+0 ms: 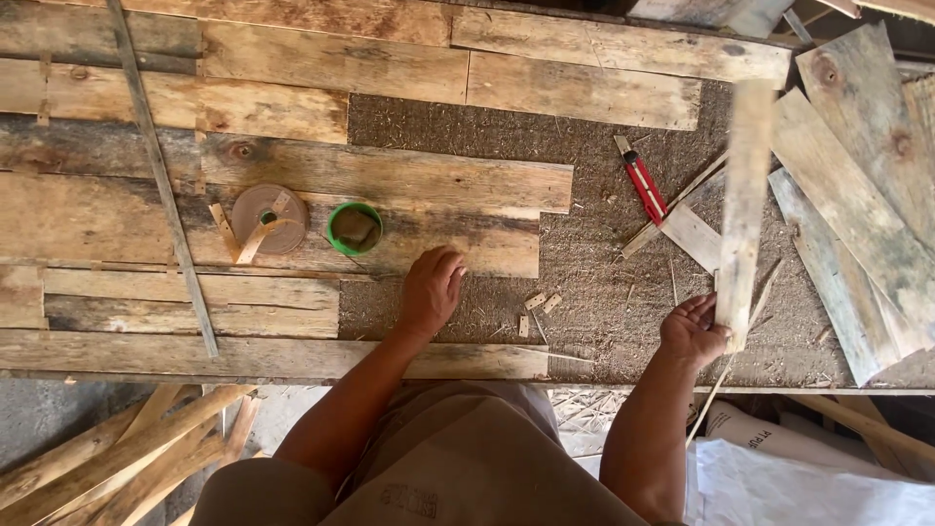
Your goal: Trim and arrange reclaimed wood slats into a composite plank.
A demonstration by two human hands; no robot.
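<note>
Right hand (693,331) closed around the lower end of a narrow wooden slat (742,209), which rises away from the grip, blurred. Just beyond the slat's far side, a red utility knife (644,185) lies on the fibrous board (604,263). Left hand (430,290), fingers curled, empty, rests on the board's edge well left of the grip; past it, a green tape roll (355,229) and brown disc (270,219) sit on planks (390,175).
</note>
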